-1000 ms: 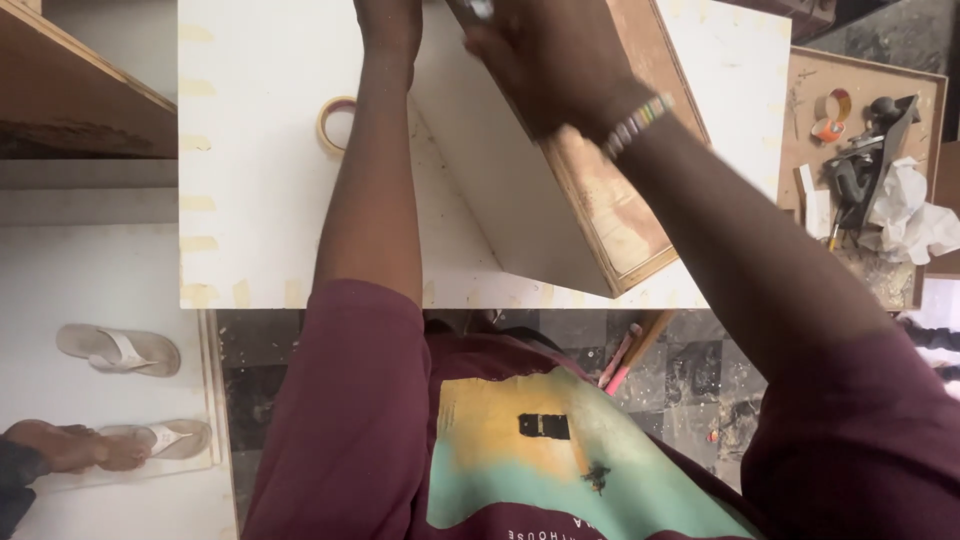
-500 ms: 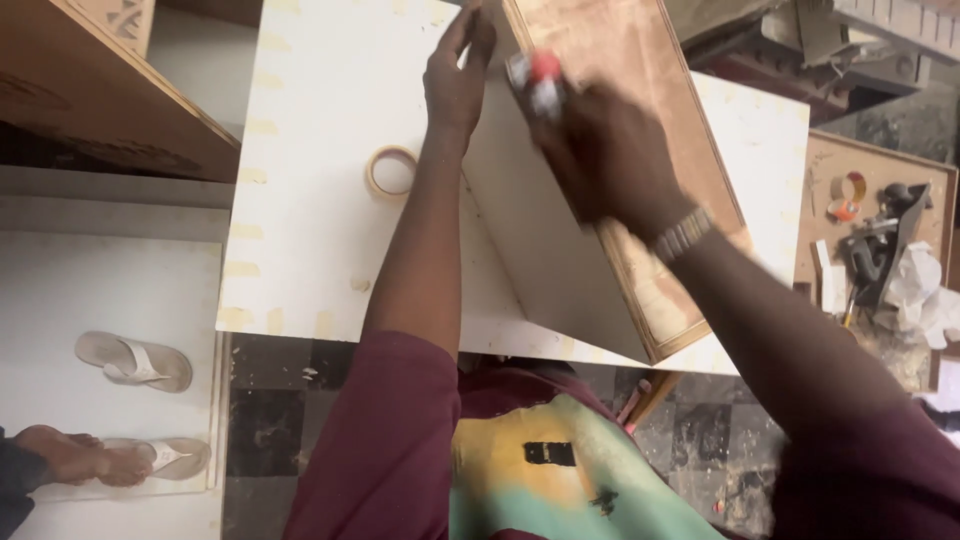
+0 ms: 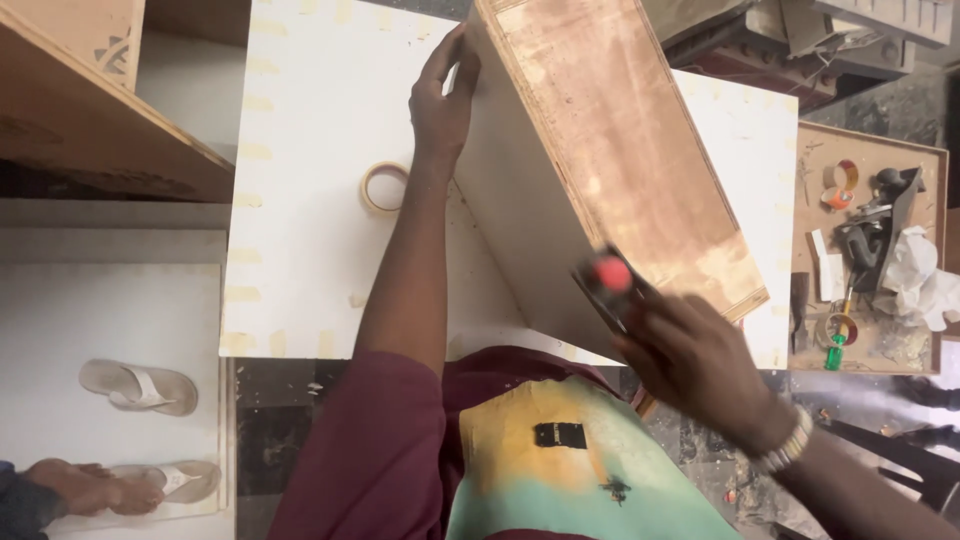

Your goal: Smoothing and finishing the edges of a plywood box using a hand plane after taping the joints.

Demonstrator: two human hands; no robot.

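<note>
head view: left hand (image 3: pixel 443 105) spread flat against the white-painted side of a tilted rectangular plywood box (image 3: pixel 610 170), fingers open, gripping nothing, apparently bracing it against sliding. box propped at a slant on the white board worktop (image 3: pixel 300 250), raw brown face upward, near corner toward the body. right hand (image 3: pixel 700 365) curled around a dark tool with a red tip (image 3: pixel 608 280), pressed at the box's lower edge. ring of pale masking tape (image 3: pixel 383 187) just beside the left wrist, within reach. pale sandals (image 3: pixel 140 388) well apart, lower left.

White panel (image 3: pixel 310 250), tan tape strips along edge; brown plywood box (image 3: pixel 620 160); beige tape roll (image 3: pixel 383 187); red-tipped black tool (image 3: pixel 608 280).
</note>
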